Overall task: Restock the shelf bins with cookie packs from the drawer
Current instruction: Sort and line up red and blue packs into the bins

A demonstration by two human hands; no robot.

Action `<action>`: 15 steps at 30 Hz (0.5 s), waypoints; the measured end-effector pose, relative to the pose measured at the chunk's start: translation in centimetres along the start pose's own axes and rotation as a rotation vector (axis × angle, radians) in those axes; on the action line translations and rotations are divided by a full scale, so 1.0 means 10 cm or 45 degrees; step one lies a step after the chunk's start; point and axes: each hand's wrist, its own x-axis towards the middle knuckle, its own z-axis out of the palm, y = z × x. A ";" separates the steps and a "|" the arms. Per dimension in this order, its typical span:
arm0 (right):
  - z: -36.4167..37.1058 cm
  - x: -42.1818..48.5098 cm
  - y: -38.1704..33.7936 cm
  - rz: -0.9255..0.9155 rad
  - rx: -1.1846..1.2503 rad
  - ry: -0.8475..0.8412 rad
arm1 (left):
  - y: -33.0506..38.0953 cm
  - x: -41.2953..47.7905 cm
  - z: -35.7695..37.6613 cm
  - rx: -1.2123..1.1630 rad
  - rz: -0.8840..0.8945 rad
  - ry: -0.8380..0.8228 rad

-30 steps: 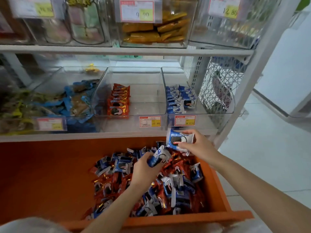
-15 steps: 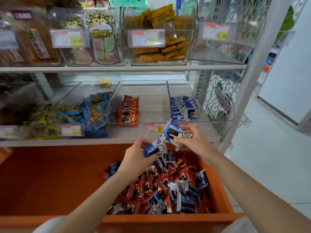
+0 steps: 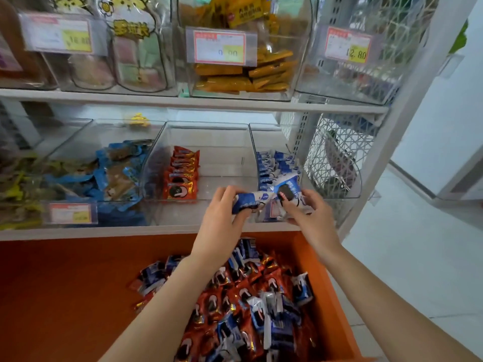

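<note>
Both arms reach forward over the orange drawer, up to the front of the lower shelf. The left hand grips a blue cookie pack with curled fingers. The right hand pinches a second blue pack, tilted, just in front of the right clear bin, which holds a row of blue packs. The two held packs touch.

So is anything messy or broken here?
Nothing looks broken or spilled. The only untidy bit is the orange drawer, where red and blue cookie packs lie jumbled in one heap, unlike the neat red row and blue row in the shelf bins above.
</note>
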 end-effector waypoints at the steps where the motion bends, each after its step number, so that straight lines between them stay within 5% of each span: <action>1: -0.02 0.04 0.01 0.011 0.002 0.051 | -0.04 0.04 0.02 0.001 0.002 0.007; 15: 0.06 0.78 0.15 -0.082 -0.286 0.250 | -0.37 0.27 0.23 0.050 -0.137 -0.051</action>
